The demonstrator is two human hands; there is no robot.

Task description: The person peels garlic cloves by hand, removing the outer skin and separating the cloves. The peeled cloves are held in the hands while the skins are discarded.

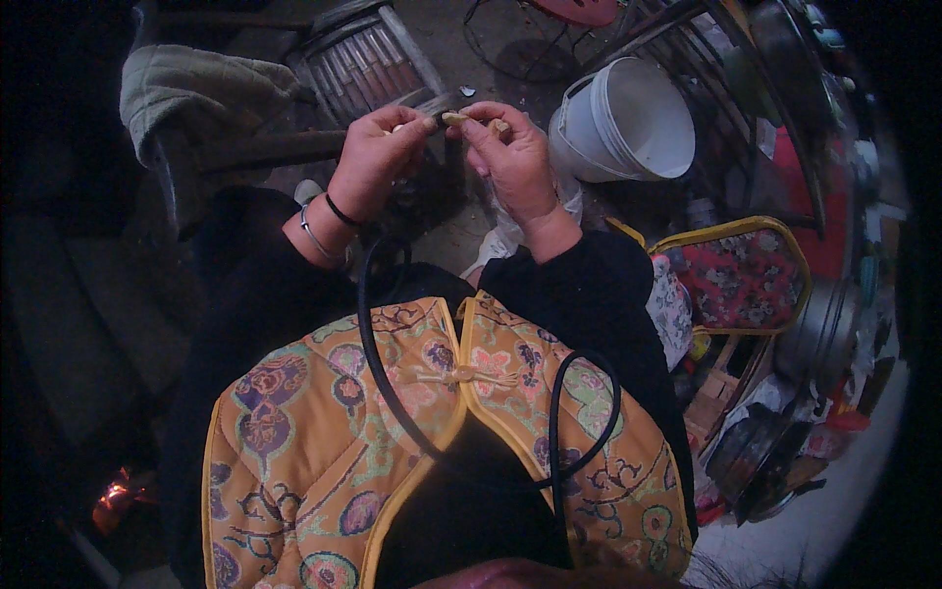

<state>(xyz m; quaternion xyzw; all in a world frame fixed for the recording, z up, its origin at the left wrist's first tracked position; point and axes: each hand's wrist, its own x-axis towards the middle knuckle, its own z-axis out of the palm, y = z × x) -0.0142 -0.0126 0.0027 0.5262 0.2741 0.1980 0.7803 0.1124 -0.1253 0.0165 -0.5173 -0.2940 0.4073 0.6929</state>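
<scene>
My left hand and my right hand meet fingertip to fingertip in front of me. Pinched in the right fingers is a small pale, elongated piece of what may be food. A second yellowish-tan piece sticks out between the right-hand fingers. Against my curled left fingers a small whitish bit shows; the left thumb and forefinger touch a dark, thin bit near the pale piece, too small to identify. Below the right wrist is a translucent plastic bag, partly hidden by the forearm.
A white plastic bucket stands right of my hands. Ahead is a slatted wooden chair; a pale towel drapes over wooden furniture at left. Metal pots and a yellow-trimmed floral cushion lie right. Embers glow lower left.
</scene>
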